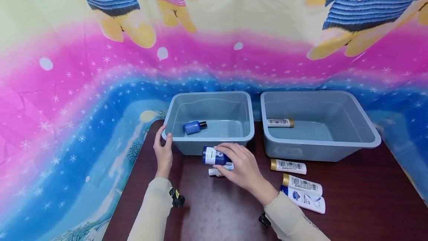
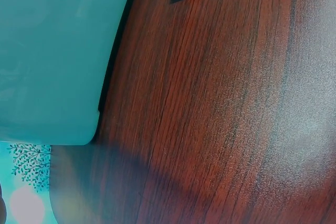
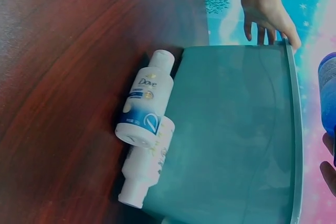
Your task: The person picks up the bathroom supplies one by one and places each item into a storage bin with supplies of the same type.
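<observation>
My right hand (image 1: 242, 164): thumb and fingers pinch a blue bottle (image 1: 214, 155), lying sideways in the air above the desk (image 1: 207, 211), before the near wall of the left bin (image 1: 190, 147). My left hand (image 1: 164, 157): thumb and fingers apart, gripping that bin's near left rim corner, toward the desk's far left corner. Below, two white bottles (image 3: 145, 98) lie touching. Another blue bottle (image 1: 192, 127) lies inside the left bin.
</observation>
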`<state>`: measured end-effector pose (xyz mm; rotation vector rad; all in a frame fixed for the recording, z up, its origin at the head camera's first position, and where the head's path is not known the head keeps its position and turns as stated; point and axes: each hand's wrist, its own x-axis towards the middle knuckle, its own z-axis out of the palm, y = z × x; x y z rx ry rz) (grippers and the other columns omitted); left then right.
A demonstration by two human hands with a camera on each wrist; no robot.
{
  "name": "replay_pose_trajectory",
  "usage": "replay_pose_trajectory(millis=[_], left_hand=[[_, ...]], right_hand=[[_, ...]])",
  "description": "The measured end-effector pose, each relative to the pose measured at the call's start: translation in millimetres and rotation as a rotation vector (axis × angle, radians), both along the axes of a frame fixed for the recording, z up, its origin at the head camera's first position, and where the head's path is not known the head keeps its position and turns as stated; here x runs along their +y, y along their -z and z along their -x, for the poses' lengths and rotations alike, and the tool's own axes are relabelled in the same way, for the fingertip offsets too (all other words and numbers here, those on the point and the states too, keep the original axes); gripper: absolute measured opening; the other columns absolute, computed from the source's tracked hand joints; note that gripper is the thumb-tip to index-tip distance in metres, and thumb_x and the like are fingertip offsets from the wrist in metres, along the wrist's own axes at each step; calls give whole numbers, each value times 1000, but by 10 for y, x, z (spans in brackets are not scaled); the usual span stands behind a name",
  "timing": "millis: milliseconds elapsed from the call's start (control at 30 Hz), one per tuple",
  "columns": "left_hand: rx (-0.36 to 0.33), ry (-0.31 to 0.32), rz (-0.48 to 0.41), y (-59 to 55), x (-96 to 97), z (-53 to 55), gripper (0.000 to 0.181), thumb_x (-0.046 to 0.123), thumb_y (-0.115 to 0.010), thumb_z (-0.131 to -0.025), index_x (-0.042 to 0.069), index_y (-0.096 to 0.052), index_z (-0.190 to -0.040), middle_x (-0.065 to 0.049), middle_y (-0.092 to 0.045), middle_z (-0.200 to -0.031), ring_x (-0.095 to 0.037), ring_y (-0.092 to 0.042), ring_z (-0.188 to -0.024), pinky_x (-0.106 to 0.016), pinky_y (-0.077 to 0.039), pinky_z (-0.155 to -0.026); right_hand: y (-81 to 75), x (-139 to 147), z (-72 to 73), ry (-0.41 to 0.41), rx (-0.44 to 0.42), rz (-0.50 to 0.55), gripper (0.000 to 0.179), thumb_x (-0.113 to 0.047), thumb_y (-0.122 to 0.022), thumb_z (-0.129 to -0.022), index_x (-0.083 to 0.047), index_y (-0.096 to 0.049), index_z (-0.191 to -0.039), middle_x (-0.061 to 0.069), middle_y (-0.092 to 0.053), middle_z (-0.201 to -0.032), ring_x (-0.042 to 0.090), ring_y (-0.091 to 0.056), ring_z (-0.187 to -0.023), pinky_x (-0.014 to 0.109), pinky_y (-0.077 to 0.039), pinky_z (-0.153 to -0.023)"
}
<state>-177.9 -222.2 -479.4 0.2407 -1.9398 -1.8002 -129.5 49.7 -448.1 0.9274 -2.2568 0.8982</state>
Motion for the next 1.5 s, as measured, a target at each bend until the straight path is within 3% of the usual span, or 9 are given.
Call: replay_pose_trajectory(millis=[167, 600, 900, 1500], left_hand=[[-7, -2, -10, -9, 5, 4, 42, 17, -56, -92, 10, -49, -134, -5, -43, -140, -20, -37, -127, -43, -32, -102], [-8, 2, -14, 8, -2, 4, 42, 18, -55, -93, 12, -49, -134, -3, -43, -139, -20, -37, -126, -43, -32, -102], [-4, -11, -14, 15, 5, 12, 41, 18, -55, -92, 12, -50, -133, -3, -44, -138, -19, -38, -126, -41, -32, -102], [-17, -1, -4, 16, -3, -3, 42, 20, -55, -93, 14, -49, -134, -3, -41, -140, -20, -37, -127, -44, -32, -103]], right_hand=[[-40, -5, 46, 7, 28, 8, 52, -36, -77, -73, -17, -62, -119, -1, -60, -118, 13, -56, -106, 34, -47, -85], [-142, -20, 133, 11, -36, 10, 51, -39, -74, -76, -19, -61, -121, -2, -60, -117, 13, -56, -104, 33, -48, -83], [-163, -20, 233, 4, -39, 38, 52, -38, -76, -74, -18, -61, -120, -2, -60, -116, 12, -57, -101, 31, -51, -76], [-191, 0, 445, 31, -55, 30, 53, -38, -76, -74, -19, -60, -121, -1, -60, -117, 15, -57, -101, 33, -51, -73]])
